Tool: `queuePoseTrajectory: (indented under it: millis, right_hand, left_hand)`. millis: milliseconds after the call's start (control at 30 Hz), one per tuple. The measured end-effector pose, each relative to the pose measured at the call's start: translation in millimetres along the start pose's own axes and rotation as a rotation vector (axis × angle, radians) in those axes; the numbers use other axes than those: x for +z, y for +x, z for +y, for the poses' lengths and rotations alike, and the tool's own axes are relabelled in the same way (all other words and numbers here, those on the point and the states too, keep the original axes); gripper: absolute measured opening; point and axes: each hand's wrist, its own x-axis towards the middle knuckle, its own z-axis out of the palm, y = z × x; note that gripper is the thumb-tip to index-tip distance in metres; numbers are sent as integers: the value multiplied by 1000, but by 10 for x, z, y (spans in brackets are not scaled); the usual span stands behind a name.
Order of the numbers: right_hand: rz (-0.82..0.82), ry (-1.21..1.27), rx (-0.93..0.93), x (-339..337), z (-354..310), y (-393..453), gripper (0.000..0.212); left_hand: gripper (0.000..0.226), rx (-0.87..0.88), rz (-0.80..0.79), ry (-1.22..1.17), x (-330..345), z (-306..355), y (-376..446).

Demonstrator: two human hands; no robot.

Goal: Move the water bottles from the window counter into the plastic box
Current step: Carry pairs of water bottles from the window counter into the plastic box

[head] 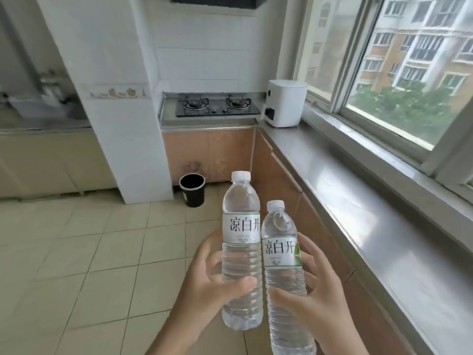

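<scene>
— Kitchen first: what's around?

— Pale tiled floor (76, 252), a long steel tabletop (371, 201) under the sliding window (409, 73) running from 5 o'clock up toward 1 o'clock. At its far end sits a white boxy appliance (284, 103), and just left of that a black two-burner gas hob (217, 106). A black round bin (192, 190) stands on the floor near the white tiled pillar (122, 111).

— And the bottles?

— Both are off the tabletop, held upright in front of the person at about 6 o'clock. The taller-looking clear plastic water bottle with a white cap (242, 252) is in the left hand (204, 285), fingers curled round its ribbed lower half, thumb across the front. The second clear water bottle with a white cap (284, 278) is in the right hand (317, 290), thumb and fingers wrapped round it below the label.

— Touching?

— Side by side; I cannot tell if they meet.
</scene>
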Motion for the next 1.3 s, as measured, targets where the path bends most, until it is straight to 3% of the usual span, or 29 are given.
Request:
queuePoseTrajectory:
  millis: [267,633,1000,1300]
  right_hand:
    - [-373,1,-68,1096,-107,1232,95]
    - [-717,39,-159,2558,-351,3197,95]
    - [-852,20,-162,4221,-480,4576,93]
    - [-779,26,-130,5866,-737,5494,94]
  left_hand:
    - [99,49,364,-69,-1001,66,455]
    - [97,147,727,-78,-2235,471,1684]
    - [96,125,994,-65,-3725,602,2512]
    - [97,103,960,-92,-5432,821,3307]
